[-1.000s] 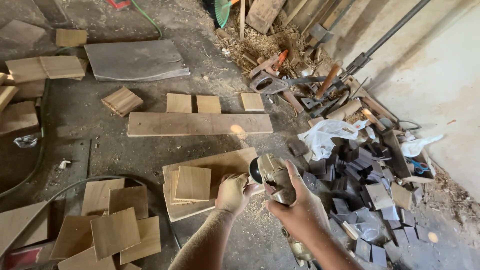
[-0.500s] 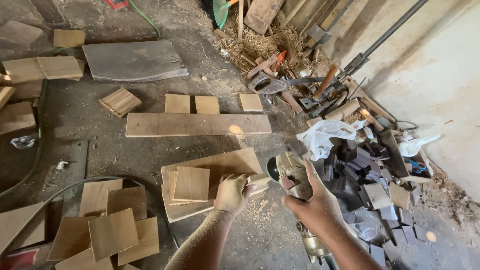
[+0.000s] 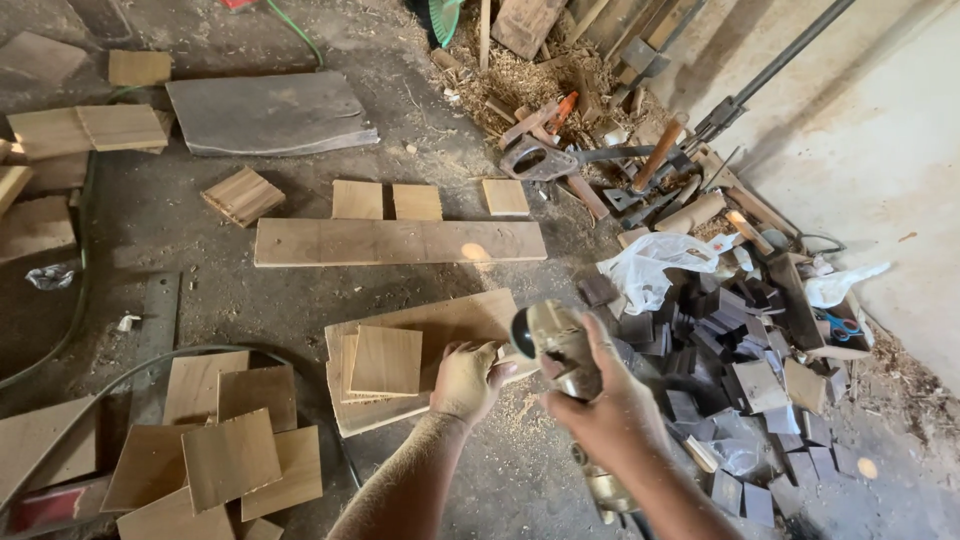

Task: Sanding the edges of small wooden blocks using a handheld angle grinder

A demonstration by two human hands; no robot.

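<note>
Fingers of right hand (image 3: 600, 415) wrapped tight around angle grinder (image 3: 560, 350), held above floor; left hand (image 3: 468, 380) fingers curled gripping small wood piece (image 3: 512, 352) at grinder's disc, forearms reaching forward.

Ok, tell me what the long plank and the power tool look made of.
Long plank: bare, unfinished wood, pale tan with visible grain, dusty. Power tool in the right hand: probably metal housing, dull grey-gold sheen under sawdust; plastic parts can't be ruled out.
</note>
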